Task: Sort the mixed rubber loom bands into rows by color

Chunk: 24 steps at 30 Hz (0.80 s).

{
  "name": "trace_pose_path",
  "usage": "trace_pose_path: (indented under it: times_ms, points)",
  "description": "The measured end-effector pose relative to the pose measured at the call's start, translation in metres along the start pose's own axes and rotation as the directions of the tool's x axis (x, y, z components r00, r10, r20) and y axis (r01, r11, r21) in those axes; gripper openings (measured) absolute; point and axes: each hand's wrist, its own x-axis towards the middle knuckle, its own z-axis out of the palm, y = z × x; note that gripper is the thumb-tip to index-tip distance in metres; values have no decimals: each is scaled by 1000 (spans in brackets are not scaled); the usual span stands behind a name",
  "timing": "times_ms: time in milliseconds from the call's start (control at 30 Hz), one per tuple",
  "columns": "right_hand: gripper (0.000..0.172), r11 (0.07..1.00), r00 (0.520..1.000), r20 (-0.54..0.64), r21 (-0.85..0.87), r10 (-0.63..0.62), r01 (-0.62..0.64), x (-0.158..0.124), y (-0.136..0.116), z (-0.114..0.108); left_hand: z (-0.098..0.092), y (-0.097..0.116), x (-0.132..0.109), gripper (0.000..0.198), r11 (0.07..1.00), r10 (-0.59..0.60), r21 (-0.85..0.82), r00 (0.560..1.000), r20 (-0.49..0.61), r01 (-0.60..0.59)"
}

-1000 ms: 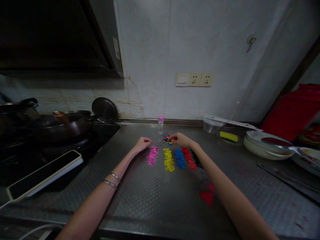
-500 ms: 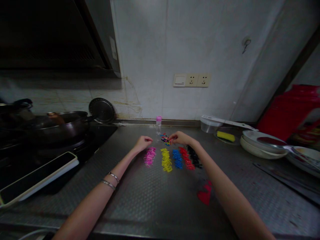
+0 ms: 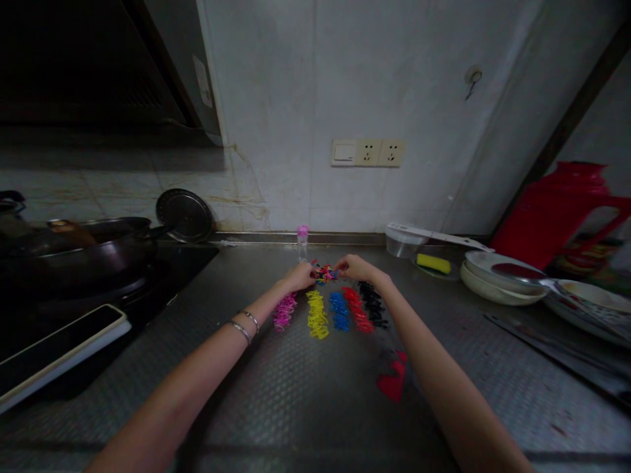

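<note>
My left hand (image 3: 301,275) is at the left edge of a mixed pile of small coloured pieces (image 3: 326,274), its fingers pinched together. At the pile's right edge my right hand (image 3: 353,267) also has its fingertips closed. What either pinch holds is too small to make out. Nearer to me lie sorted rows of the same thin, short pieces: pink (image 3: 284,311), yellow (image 3: 317,315), blue (image 3: 340,311), red (image 3: 358,309) and black (image 3: 373,304). My left wrist partly overlaps the top of the pink row. Behind the pile stands a clear bottle with a pink cap (image 3: 302,242).
A red heart-shaped piece (image 3: 393,380) lies near my right forearm. To the left are a phone-like device (image 3: 64,351) and a pan (image 3: 98,246) on the stove. A yellow sponge (image 3: 433,264), bowls (image 3: 500,282), a knife (image 3: 552,355) and a red jug (image 3: 557,210) occupy the right.
My left hand has moved right, from above the pink row to the mixed pile. My right hand stays at the pile's right side. The whole view has shifted slightly.
</note>
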Motion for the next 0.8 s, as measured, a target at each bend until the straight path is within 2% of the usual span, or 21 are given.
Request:
trace_pose_path:
  times_ms: [233,467,633,800]
  points:
    - [31,1000,1000,17,11,0,0,-1,-3,2,2,-7,7,15,1000,0,-14,1000,-11,-1]
    - [29,1000,1000,29,-14,-5,6,-1,-9,4,2,-13,12,19,995,8,103,999,39,-12]
    - [30,1000,999,46,-23,-11,12,-1,-10,5,-7,-15,7,21,995,6,101,1000,-12,-4]
    - [26,998,997,34,-2,-67,67,2,-11,12,-19,-12,-8,23,998,47,49,998,-28,-46]
